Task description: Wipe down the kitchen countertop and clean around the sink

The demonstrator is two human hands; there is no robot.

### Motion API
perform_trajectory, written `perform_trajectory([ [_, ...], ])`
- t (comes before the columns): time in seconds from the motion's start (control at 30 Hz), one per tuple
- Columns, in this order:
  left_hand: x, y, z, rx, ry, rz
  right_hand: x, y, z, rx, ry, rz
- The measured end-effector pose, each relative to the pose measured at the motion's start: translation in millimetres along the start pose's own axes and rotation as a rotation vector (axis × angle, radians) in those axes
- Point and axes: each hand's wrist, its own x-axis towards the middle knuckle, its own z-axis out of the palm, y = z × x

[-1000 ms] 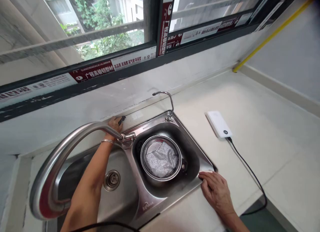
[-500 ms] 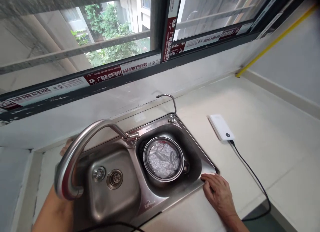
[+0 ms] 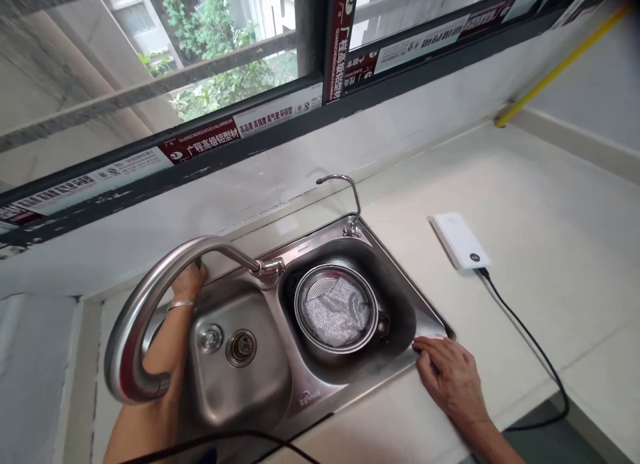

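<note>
My left hand (image 3: 189, 281) reaches to the far left rim of the steel double sink (image 3: 320, 394), just behind the big curved faucet (image 3: 150, 297). A metal bangle circles its wrist, and the faucet pipe hides its fingers. My right hand (image 3: 450, 377) lies flat, fingers stretched out, on the sink's front right corner and holds nothing. In the right basin sits a round metal strainer basket (image 3: 336, 309) with a silvery mesh cloth inside. The left basin shows its drain (image 3: 241, 347).
A small thin faucet (image 3: 347, 204) stands at the sink's back right corner. A white power bank (image 3: 460, 241) with a black cable (image 3: 530, 344) lies on the pale counter to the right. A dark-framed window runs behind. A yellow pipe (image 3: 560, 67) climbs the right wall.
My left hand left the back rim near the sink's middle, pulled back to the far left, and now reaches the left back rim behind the faucet. The right hand stayed put.
</note>
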Motion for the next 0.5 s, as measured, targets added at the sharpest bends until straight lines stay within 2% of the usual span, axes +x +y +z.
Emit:
perform_trajectory([
  [0.13, -0.6, 40.4, 16.6, -0.044, -0.040, 0.067, 2.4, -0.6, 0.4, -0.001, -0.004, -0.001],
  [0.23, -0.9, 52.9, 15.4, -0.104, -0.036, 0.091, 4.8, -1.5, 1.1, 0.012, 0.012, 0.000],
  [0.27, -2.0, 51.7, 12.4, -0.136, -0.028, 0.105, 5.5, -1.9, 1.6, 0.018, 0.021, 0.004],
  [0.33, -8.4, 42.4, 5.8, -0.348, -0.039, 0.089, 6.5, -2.4, 3.0, 0.025, 0.038, 0.012],
  [0.4, -23.3, 27.5, 2.4, -0.818, -0.097, -0.050, 6.9, -2.8, 5.1, 0.022, 0.053, 0.017],
  [0.5, -61.6, 5.1, 8.9, -1.066, -0.129, -0.198, 6.8, -3.2, 8.8, 0.017, 0.064, 0.025],
])
